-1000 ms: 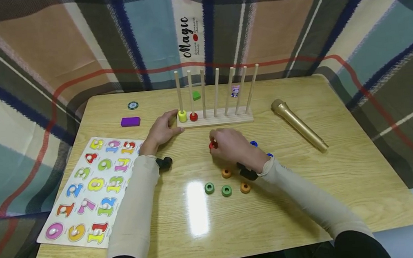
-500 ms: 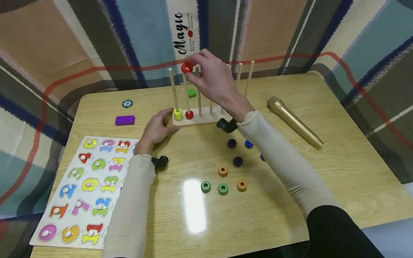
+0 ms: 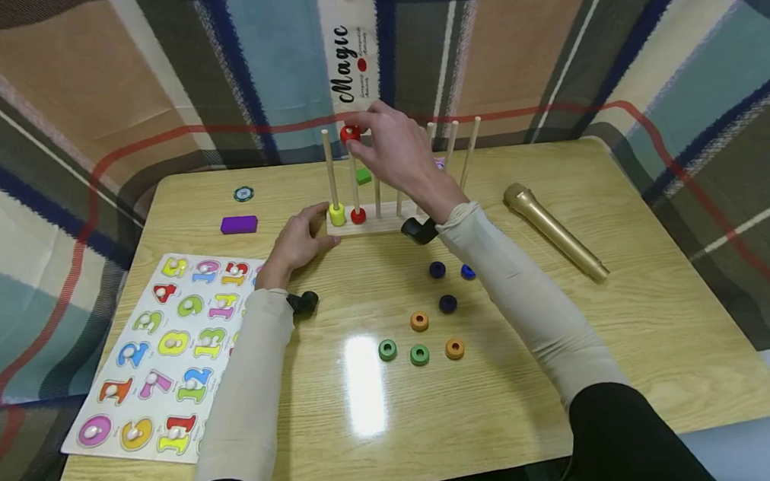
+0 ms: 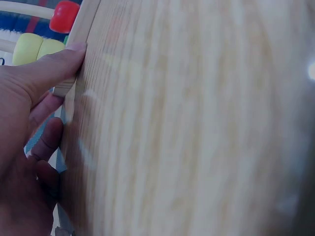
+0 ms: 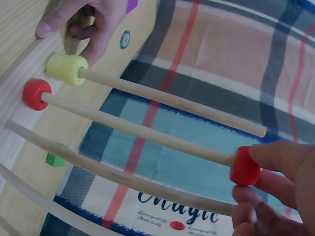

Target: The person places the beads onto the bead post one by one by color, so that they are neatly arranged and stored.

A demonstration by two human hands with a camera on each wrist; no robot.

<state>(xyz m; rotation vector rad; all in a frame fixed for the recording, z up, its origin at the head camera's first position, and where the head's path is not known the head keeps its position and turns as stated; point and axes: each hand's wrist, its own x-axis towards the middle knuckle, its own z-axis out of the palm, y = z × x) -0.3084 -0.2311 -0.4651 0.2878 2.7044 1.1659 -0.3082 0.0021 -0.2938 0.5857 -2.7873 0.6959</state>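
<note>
While the head view half a second back had the red ring (image 3: 350,133) held just above the second peg (image 3: 354,174), I now read it sitting on the peg's tip, so threading has begun but the ring has not dropped. My right hand (image 3: 397,155) pinches the ring between thumb and fingertips; my left hand (image 3: 297,242) has not shifted and rests against the left end of the rack (image 3: 373,225), fingers loosely bent. On the left wrist view, the left thumb (image 4: 47,73) presses the rack's edge (image 4: 81,37), with the seated yellow ring (image 4: 30,48) just beyond. On the right wrist view, the red ring (image 5: 244,166) is a glossy short cylinder, capping the peg end (image 5: 216,156), with another red ring (image 5: 35,93) at that peg's foot.
</note>
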